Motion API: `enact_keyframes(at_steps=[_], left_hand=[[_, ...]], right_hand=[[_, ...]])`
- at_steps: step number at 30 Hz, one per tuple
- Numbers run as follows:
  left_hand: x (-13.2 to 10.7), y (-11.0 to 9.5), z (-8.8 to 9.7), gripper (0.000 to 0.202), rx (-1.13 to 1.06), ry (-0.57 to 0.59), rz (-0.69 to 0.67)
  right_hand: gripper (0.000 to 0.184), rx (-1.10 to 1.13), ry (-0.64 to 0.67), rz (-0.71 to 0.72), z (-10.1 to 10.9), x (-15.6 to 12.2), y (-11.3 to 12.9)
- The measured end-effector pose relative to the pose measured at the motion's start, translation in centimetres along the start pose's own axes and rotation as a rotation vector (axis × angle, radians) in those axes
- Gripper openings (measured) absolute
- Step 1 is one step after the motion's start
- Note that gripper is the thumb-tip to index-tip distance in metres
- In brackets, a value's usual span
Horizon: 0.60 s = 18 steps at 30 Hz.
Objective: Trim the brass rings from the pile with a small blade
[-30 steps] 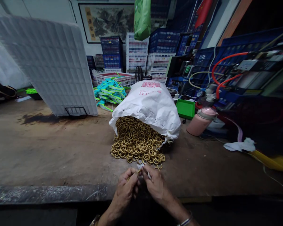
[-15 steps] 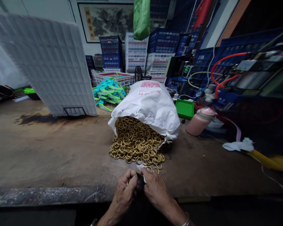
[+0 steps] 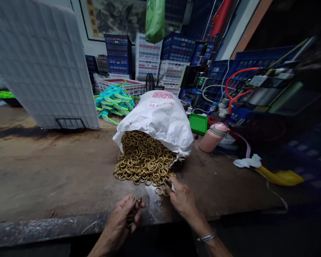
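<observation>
My left hand (image 3: 119, 217) is closed around a few brass-coloured rings (image 3: 131, 217) above the table's front edge. To its right, my right hand (image 3: 184, 200) pinches a small dark-tipped tool (image 3: 169, 184); its exact kind is too small to make out. That tip reaches the near edge of a heap of brass-coloured rings (image 3: 143, 162). The heap spills from the open mouth of a white sack (image 3: 157, 116) lying on its side. A loose ring (image 3: 158, 191) lies on the table between my hands.
A tall white padded panel (image 3: 56, 71) stands at left. Behind the sack lies a turquoise and lime bundle (image 3: 115, 100). At right are a green tray (image 3: 198, 123), a pink bottle (image 3: 213, 137) and a machine with red hoses (image 3: 238, 75). Stacked crates (image 3: 148, 57) stand behind.
My hands have parted: the left moved left with rings in it, the right moved forward to the heap with the dark tool. The whole view has shifted slightly.
</observation>
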<state>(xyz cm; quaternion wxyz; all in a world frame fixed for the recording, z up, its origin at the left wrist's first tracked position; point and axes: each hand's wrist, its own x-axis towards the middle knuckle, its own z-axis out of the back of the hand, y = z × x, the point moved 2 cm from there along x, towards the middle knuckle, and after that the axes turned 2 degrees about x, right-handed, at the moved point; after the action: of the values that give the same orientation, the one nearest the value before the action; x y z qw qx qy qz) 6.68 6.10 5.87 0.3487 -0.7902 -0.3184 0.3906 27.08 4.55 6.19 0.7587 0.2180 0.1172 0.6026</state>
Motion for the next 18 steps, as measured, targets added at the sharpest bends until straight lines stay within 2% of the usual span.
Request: enact_keyframes(at_steps=[4, 8, 14, 18], left_hand=[[0.4, -0.1, 0.6, 0.028, -0.068, -0.007, -0.028], [0.5, -0.4, 0.9, 0.026, -0.159, -0.045, -0.008], [1.1, -0.4, 1.6, 0.025, -0.329, -0.026, 0.041], [1.4, -0.2, 1.5, 0.023, -0.295, -0.027, 0.035]], right_hand=[[0.015, -0.024, 0.042, 0.028, -1.1, -0.7, 0.7], [0.013, -0.066, 0.043, -0.005, -2.0, -0.7, 1.1], [0.01, -0.095, 0.043, -0.016, -2.2, -0.1, 1.2], [0.012, -0.082, 0.018, 0.0, -2.2, -0.3, 1.4]])
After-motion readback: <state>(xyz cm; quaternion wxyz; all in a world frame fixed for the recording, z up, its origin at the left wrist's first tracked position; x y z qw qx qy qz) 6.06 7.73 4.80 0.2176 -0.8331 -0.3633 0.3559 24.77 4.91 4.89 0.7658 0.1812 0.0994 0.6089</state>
